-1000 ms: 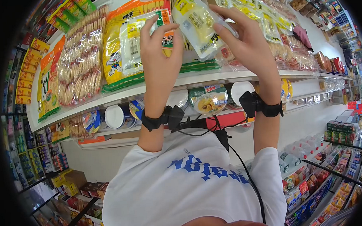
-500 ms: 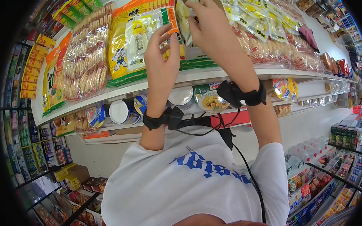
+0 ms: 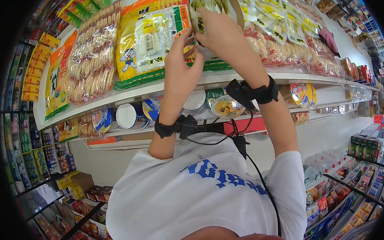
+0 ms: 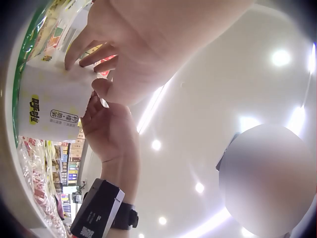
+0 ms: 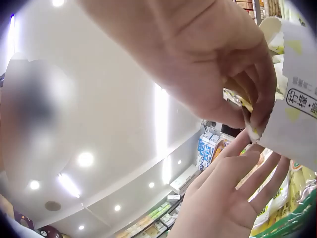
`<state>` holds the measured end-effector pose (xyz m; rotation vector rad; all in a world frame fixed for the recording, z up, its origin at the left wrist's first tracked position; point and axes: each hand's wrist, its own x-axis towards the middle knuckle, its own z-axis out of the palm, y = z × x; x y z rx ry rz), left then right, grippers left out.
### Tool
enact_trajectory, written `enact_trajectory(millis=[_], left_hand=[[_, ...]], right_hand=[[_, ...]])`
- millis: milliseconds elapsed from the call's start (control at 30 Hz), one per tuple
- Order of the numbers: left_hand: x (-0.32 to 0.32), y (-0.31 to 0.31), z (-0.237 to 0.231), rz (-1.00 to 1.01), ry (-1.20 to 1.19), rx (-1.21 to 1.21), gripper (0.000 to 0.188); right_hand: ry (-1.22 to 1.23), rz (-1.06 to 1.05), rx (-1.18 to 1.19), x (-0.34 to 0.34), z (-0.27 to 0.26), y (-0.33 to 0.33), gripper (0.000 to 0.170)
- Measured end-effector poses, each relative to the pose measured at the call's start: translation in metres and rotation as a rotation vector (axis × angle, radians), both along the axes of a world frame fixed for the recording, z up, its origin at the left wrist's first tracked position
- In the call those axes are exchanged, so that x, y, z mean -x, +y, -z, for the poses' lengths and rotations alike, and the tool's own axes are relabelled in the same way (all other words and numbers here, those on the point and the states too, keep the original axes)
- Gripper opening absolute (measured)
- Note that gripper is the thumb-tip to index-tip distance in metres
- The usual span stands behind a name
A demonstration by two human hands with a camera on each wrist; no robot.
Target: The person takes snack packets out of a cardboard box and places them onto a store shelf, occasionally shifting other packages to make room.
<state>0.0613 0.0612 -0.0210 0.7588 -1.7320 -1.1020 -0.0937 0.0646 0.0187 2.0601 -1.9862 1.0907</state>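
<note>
A cardboard display box (image 3: 239, 15) stands on the shelf, its front white with black lettering and a torn edge (image 4: 49, 114). Upright snack packets (image 3: 210, 4) with white and yellow wrapping fill it. My right hand (image 3: 222, 37) is at the box's near left corner, thumb and curled fingers pinching its torn edge in the right wrist view. To the left, my left hand (image 3: 184, 64) reaches up with loosely bent fingers close to the box's side, nothing in its grasp. A clear flat packet (image 3: 151, 40) with a yellow label lies left of it on a large yellow snack bag (image 3: 130, 30).
Bagged rice crackers (image 3: 95, 55) line the shelf (image 3: 156, 85) on the left. More yellow and white packets (image 3: 278, 28) lie over cracker bags on the right. Round tins and tubs (image 3: 126, 116) sit on the shelf below. A black cable (image 3: 258, 173) hangs down the shirt.
The packet my right hand held has gone into the box, and that hand has come down to the box's corner. My left hand has moved right, closer to the box.
</note>
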Motion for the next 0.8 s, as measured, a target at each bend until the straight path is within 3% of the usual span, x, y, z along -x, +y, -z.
enact_trajectory(millis=[33, 133, 233, 367, 433, 533, 633, 733, 800], left_hand=[[0.0, 0.001, 0.002, 0.002, 0.004, -0.003, 0.048], [-0.001, -0.001, 0.004, 0.004, 0.021, 0.009, 0.05], [-0.001, 0.0, 0.003, 0.003, 0.015, 0.046, 0.05], [0.003, 0.005, 0.0, -0.038, -0.025, 0.105, 0.051], [0.003, 0.006, -0.001, -0.041, -0.036, 0.118, 0.051], [0.001, 0.005, 0.0, -0.032, -0.037, 0.105, 0.051], [0.002, 0.005, 0.006, -0.038, -0.013, 0.111, 0.051], [0.004, 0.006, 0.006, -0.056, -0.007, 0.109, 0.051], [0.003, 0.009, 0.002, -0.056, -0.041, 0.065, 0.052]], right_hand=[[0.036, -0.004, 0.021, 0.0, -0.001, 0.002, 0.03], [-0.098, -0.179, -0.34, 0.021, -0.023, 0.001, 0.034], [-0.312, -0.104, -0.495, 0.014, -0.056, 0.018, 0.038], [-0.147, -0.046, -0.131, 0.013, -0.023, -0.007, 0.037], [0.036, -0.129, -0.05, 0.015, -0.014, -0.009, 0.036], [0.152, -0.088, -0.013, 0.009, -0.008, -0.003, 0.031], [0.072, -0.133, -0.374, 0.015, -0.022, -0.004, 0.035], [0.03, -0.125, -0.307, 0.021, -0.014, 0.003, 0.033], [0.151, -0.083, -0.251, 0.015, -0.006, 0.003, 0.033]])
